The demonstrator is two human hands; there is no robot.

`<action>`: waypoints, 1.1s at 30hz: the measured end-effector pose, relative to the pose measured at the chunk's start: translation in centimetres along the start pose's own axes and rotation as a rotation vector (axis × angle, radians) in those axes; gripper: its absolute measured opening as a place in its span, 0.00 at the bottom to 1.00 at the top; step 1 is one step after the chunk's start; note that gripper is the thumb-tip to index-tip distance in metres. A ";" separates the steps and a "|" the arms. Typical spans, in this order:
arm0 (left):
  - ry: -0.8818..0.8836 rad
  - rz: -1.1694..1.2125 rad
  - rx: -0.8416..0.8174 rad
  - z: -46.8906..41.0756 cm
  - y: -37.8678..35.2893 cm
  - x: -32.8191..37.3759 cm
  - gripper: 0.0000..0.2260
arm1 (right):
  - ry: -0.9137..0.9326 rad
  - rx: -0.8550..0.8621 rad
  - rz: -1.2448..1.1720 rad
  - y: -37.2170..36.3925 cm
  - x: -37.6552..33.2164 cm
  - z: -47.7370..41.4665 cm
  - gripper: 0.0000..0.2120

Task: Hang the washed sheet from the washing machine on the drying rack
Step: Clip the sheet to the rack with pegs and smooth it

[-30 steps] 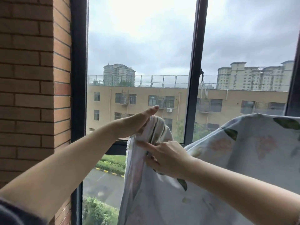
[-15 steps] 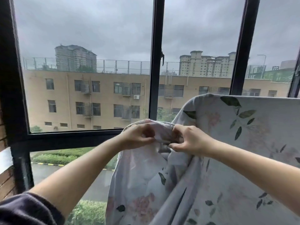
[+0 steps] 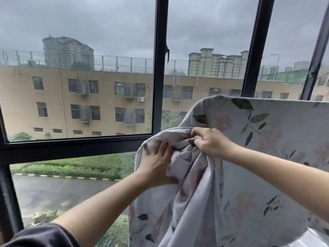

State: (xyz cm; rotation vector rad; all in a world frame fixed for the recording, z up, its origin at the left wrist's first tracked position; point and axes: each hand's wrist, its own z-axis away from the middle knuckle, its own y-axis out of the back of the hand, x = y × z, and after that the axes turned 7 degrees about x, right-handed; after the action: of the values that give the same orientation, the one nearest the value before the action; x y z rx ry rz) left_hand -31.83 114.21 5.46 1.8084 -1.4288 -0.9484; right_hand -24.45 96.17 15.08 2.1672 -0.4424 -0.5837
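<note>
The washed sheet (image 3: 277, 139), pale grey with pink flowers and green leaves, hangs in front of the window and fills the right half of the view. Its top edge runs level to the right, draped over a support that the cloth hides. The left end is bunched into folds. My right hand (image 3: 211, 142) is closed on a pinch of that bunched cloth near the top. My left hand (image 3: 156, 163) lies flat against the folds just below and to the left, fingers spread. The drying rack itself is not visible.
A black-framed window (image 3: 161, 86) stands directly behind the sheet, with a horizontal bar (image 3: 71, 147) at hand height. Outside are a beige building, a wet road and hedges far below. A dark sleeve (image 3: 41, 236) covers my left upper arm.
The view has swung right, away from the brick wall. My left hand let go of its pinch and now presses flat on the folds; both hands sit further right on the bunched end.
</note>
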 end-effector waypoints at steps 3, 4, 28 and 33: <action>0.103 0.124 0.136 0.3 -0.6 1.0 0.21 | -0.132 -0.092 -0.311 -0.2 -0.2 -0.1 0.09; 0.163 0.254 0.193 0.2 -0.4 0.5 0.17 | -0.136 -0.147 -0.290 -0.2 -0.1 0.0 0.13; 0.608 0.805 0.111 -1.9 0.8 1.3 0.15 | 0.960 -0.033 0.828 7.5 6.8 -3.3 0.25; 0.334 0.558 0.073 1.1 -1.0 4.6 0.15 | 0.917 0.037 0.792 5.9 7.8 -3.2 0.25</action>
State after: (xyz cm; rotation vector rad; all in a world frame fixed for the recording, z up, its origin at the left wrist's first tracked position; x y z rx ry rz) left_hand -31.53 109.84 3.40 1.4072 -1.6292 -0.2986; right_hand -16.86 90.78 19.53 1.8245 -0.7081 0.8221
